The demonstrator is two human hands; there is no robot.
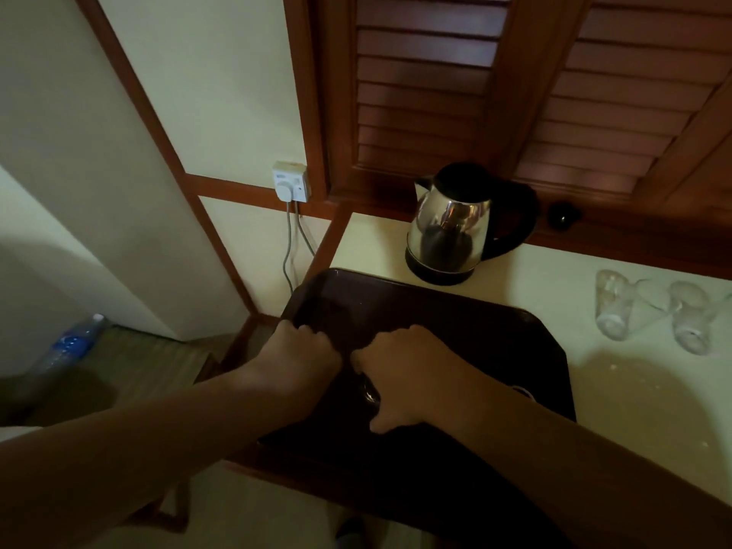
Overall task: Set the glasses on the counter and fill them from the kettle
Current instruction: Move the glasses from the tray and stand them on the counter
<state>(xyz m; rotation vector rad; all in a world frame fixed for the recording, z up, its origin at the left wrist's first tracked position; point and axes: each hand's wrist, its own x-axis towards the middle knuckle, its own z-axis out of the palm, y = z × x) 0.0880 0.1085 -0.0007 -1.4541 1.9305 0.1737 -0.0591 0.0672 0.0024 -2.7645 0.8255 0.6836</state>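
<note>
1. Clear glass: your two glasses (653,311) lay on their sides on the pale tabletop (618,390), right of the tray and well apart from your hands. Lying down they could take no water, so by my judgement they wanted standing upright first. Both looked empty.
2. Steel and black, the kettle (451,223) stood upright on its base at the back of the tabletop, just beyond the tray's far edge, handle turned to your right, lid closed. What it held I could not tell.
3. Your left hand (297,358) had its grip curled shut over the near-left rim of the dark tray (455,311), likely to steady or shift it and free the space.
4. Your right hand (404,378) rested on the tray's floor, fingers bent around something small and shiny beneath the palm; whether that grip actually held it, I cannot tell.
5. Otherwise the tray showed bare.
6. Further out, a plug sat in the wall socket (291,187), and a plastic bottle (71,342) stood on the floor to your left.
</note>
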